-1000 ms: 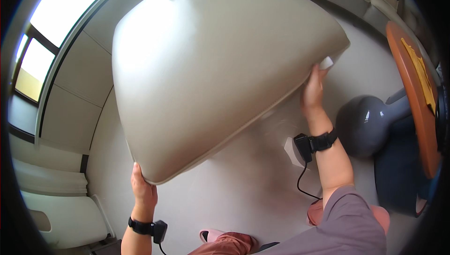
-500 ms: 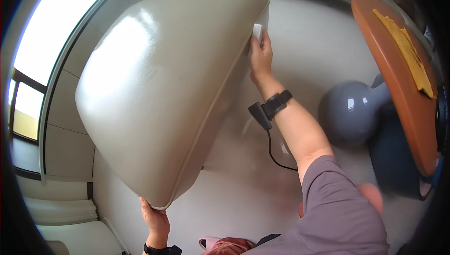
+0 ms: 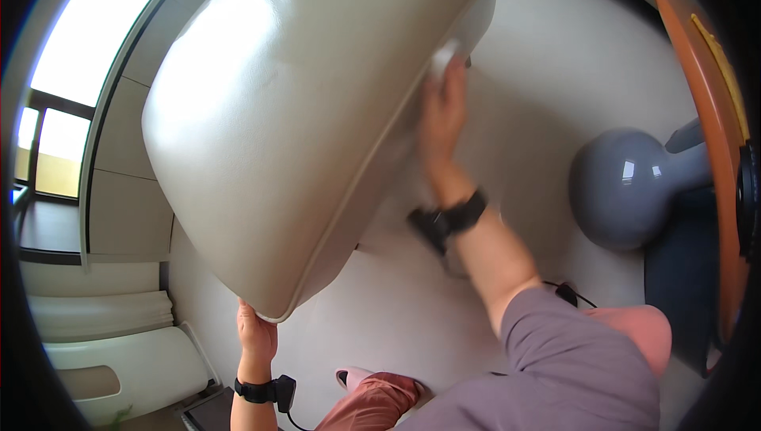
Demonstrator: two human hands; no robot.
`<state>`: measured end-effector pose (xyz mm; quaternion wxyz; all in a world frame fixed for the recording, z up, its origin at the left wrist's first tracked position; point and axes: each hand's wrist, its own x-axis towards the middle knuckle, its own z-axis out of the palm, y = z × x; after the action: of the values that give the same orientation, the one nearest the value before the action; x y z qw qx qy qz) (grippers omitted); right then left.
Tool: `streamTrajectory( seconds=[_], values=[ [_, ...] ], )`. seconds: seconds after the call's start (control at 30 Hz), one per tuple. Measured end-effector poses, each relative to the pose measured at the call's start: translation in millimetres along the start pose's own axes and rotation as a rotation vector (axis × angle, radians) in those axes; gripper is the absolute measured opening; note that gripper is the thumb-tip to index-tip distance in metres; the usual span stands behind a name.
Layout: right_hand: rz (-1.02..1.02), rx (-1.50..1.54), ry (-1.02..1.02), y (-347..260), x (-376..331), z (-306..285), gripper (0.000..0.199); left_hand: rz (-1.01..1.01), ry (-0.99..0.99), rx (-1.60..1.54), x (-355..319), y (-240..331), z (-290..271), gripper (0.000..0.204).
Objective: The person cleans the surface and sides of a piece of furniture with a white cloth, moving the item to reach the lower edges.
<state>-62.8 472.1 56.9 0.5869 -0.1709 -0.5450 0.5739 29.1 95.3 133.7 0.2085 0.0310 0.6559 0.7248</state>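
Note:
A large beige leather ottoman (image 3: 317, 74) with a piped seam fills the upper left, tilted, with a small dark foot showing below its side. Its near lower corner rests in my left hand (image 3: 257, 334), fingers curled under the edge and partly hidden. My right hand (image 3: 444, 118), blurred by motion, is at the ottoman's right side. Between its fingertips is a small white block (image 3: 445, 55), sponge-like, against the side panel near the seam. Dark straps with small devices circle both wrists.
To the right stand a grey rounded glossy object (image 3: 614, 189) and an orange-brown seat (image 3: 697, 74) with a yellow cloth (image 3: 723, 74) on it. A white slotted piece (image 3: 127, 368) lies at lower left. My pink-trousered leg (image 3: 372, 403) is below, on the pale floor (image 3: 539, 138).
My view has shifted, so the orange-brown seat sits farther right. My right hand and the white block have moved along the ottoman's side, toward me. My left hand keeps its corner.

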Motion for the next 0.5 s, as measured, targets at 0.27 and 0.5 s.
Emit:
streamTrajectory(
  seconds=[0.27, 0.5],
  values=[
    [-0.131, 0.032, -0.555, -104, -222, -31, 0.044, 0.013, 0.021, 0.008, 6, 1, 5, 0.050],
    [-0.145, -0.055, -0.546, -60, -183, -66, 0.055, 0.001, -0.064, -0.042, 7, 8, -11, 0.042]
  ],
)
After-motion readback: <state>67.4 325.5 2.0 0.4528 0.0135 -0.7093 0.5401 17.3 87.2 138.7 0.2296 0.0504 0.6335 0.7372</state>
